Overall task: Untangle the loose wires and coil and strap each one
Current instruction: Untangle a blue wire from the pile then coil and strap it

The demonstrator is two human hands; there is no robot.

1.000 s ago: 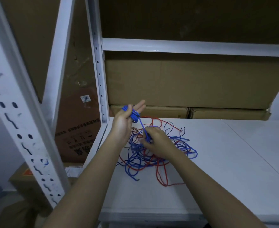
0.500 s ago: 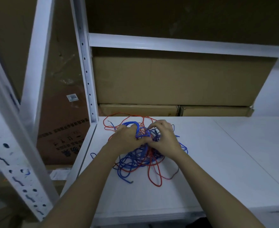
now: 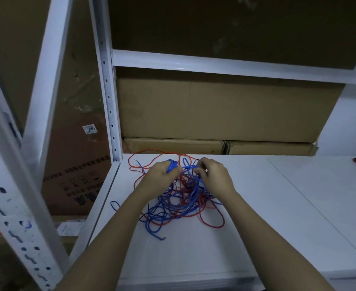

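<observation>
Untangling in progress. Left hand (image 3: 161, 175) grips a partly wound blue coil (image 3: 171, 166); right hand (image 3: 213, 175) pinches a blue strand from the red-and-blue tangle (image 3: 179, 203) near the tabletop's (image 3: 277, 217) back-left corner. Next, probably: free more blue wire, continue winding.

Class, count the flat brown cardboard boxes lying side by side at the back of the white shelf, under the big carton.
2: the left flat brown cardboard box behind the wire tangle, the right flat brown cardboard box beside it. More may be hidden behind.
</observation>
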